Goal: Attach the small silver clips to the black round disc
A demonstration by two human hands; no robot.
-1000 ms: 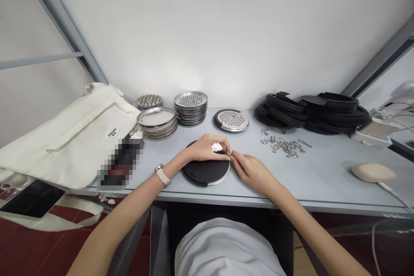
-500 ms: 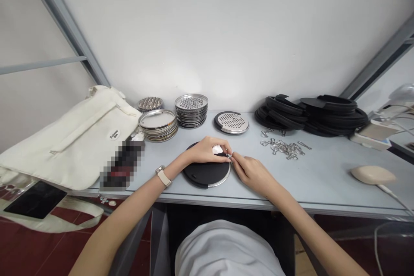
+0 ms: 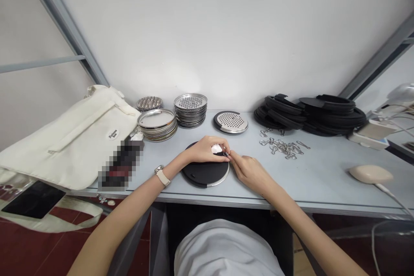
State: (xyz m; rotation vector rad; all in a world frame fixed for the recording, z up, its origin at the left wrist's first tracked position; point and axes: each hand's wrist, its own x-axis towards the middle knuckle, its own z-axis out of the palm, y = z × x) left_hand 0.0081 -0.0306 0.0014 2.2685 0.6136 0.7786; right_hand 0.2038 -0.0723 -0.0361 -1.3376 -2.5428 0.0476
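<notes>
Pinched right on a metal clip [image 3: 225, 154] at the rim of the black disc [image 3: 207, 174], the right hand [image 3: 249, 170] could slip if the left hand [image 3: 205, 150], grip unclear, lets the disc turn

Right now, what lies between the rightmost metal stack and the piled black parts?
In the head view, a perforated disc lies between the metal stack and black parts.

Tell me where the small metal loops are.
In the head view, the small metal loops lie right of centre on the table, just in front of the stacked black parts and beyond the right hand.
</notes>
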